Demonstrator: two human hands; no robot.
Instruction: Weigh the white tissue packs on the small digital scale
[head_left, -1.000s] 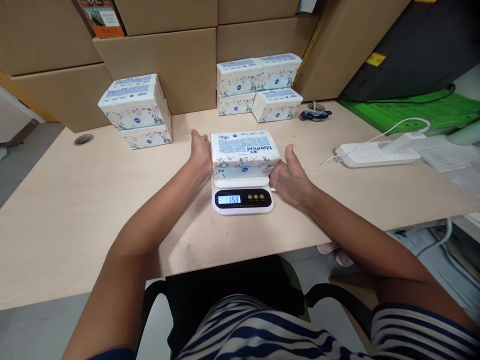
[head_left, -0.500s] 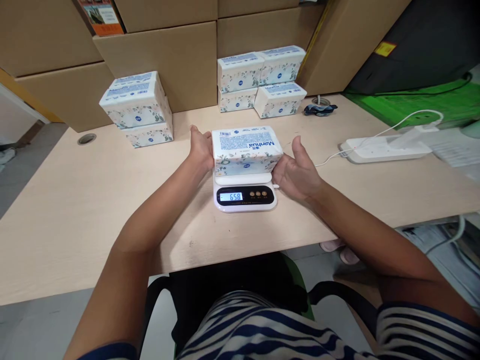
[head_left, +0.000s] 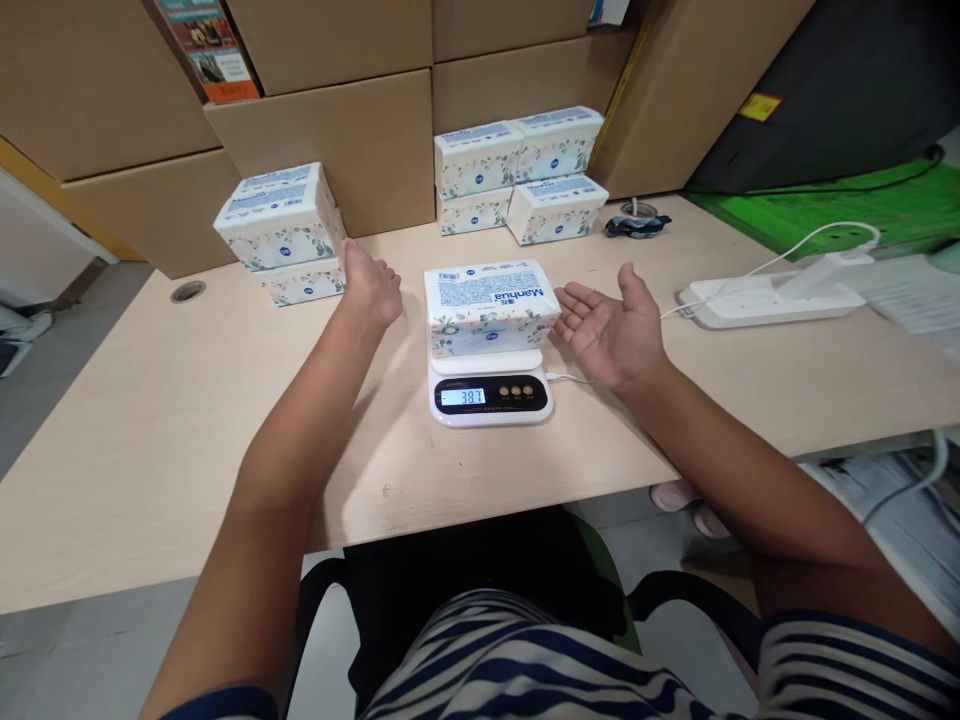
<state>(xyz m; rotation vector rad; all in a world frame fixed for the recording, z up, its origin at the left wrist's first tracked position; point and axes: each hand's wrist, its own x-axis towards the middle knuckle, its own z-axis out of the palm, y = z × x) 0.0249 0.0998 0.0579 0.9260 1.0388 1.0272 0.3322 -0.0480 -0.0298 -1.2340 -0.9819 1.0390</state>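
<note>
Tissue pack [head_left: 491, 300]: flat on the white scale [head_left: 491, 417].
Weighing: probably best free of any touch on pack or platform [head_left: 487, 364], until a steady reading on the display [head_left: 463, 397].
Left hand [head_left: 373, 284]: empty, fingers loosely bent, near the stacked packs [head_left: 277, 235] at left.
Right hand [head_left: 611, 335]: released, palm upturned, fingers extended just beside the pack, contact uncertain.

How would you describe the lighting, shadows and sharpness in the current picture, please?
In the head view, a soft shadow falls on the desk beside the left forearm; in the same head view, the scale has a lit display with legible digits, and the large lettering on the tissue pack on it reads clearly; towards the head view's right edge, the papers look smeared.
</note>
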